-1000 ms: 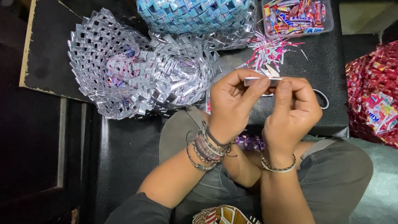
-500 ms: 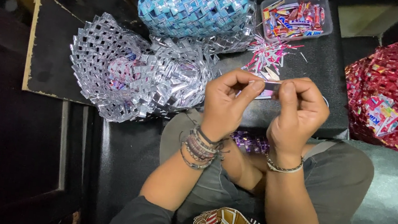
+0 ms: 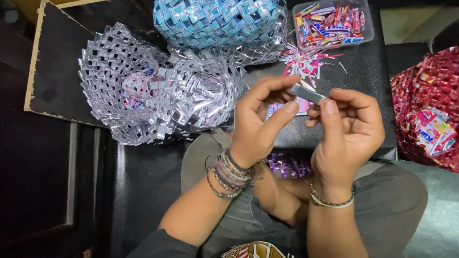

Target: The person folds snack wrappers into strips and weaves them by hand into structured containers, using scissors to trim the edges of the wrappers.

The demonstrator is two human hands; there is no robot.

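Two hands meet over the person's lap in the head view, both pinched on one small folded silver strip (image 3: 307,93). The left hand (image 3: 259,124) has its fingertips closed on the strip's left end, with the thumb held out below it. The right hand (image 3: 349,132) presses its thumb on the strip's right end, the other fingers curled behind, so the strip lies level between the two hands and above the edge of a black board (image 3: 366,64). A stack of bracelets (image 3: 229,176) rings the left wrist, and a thin metal bangle (image 3: 328,201) rings the right.

Just left of the left hand lies a silver woven basket (image 3: 146,92), tipped on its side with its mouth open toward the camera. Behind it stands a blue woven basket (image 3: 215,5), touching the silver one. A clear plastic tub (image 3: 331,22) of bright folded wrappers sits at the far end of the board, and a small heap of pink and white strips (image 3: 306,62) lies just in front of it, near the fingers. Well to the right stands a red woven basket (image 3: 457,104) with a few wrappers inside. A small purple woven piece (image 3: 288,165) rests on the lap between the forearms.
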